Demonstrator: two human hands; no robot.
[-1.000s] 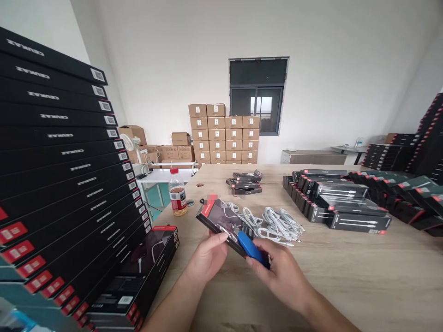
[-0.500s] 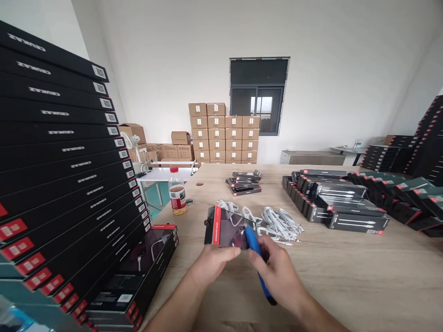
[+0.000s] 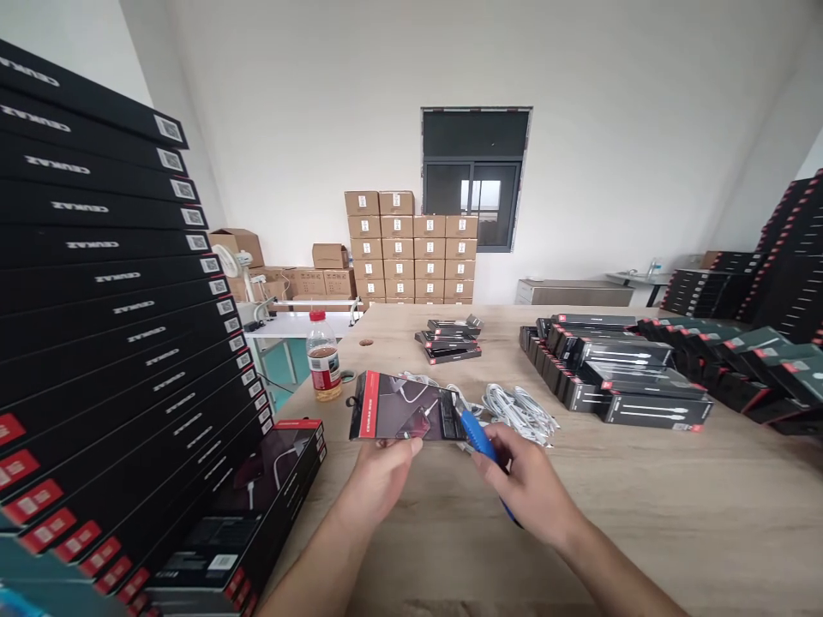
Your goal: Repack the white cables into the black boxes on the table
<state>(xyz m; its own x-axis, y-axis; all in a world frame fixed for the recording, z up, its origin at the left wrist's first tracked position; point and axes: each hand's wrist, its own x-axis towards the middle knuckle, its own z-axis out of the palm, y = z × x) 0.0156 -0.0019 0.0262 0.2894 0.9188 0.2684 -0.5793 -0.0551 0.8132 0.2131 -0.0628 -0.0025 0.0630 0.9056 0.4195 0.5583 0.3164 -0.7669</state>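
Observation:
My left hand (image 3: 384, 476) is closed on the near edge of a flat black box (image 3: 399, 403) with a red strip and a printed picture of a phone and white cable. In my right hand (image 3: 531, 480) is a blue utility knife (image 3: 476, 433), its handle running down through my fingers. The knife's tip end meets the right end of the box; I cannot tell whether the blade cuts into it. Just behind the box lie bundles of white cables (image 3: 514, 407), partly hidden by it and my right hand.
A tall stack of black boxes (image 3: 109, 343) stands at the left, beside a bottle with a red cap (image 3: 325, 360). Several small black boxes (image 3: 450, 340) lie farther back. Rows of cable boxes (image 3: 656, 407) fill the table's right. Cartons (image 3: 411, 248) are piled by the wall.
The box has moved left and up slightly and now shows more of its printed face. My right hand has raised the knife, whose tip now sits at the box's right end.

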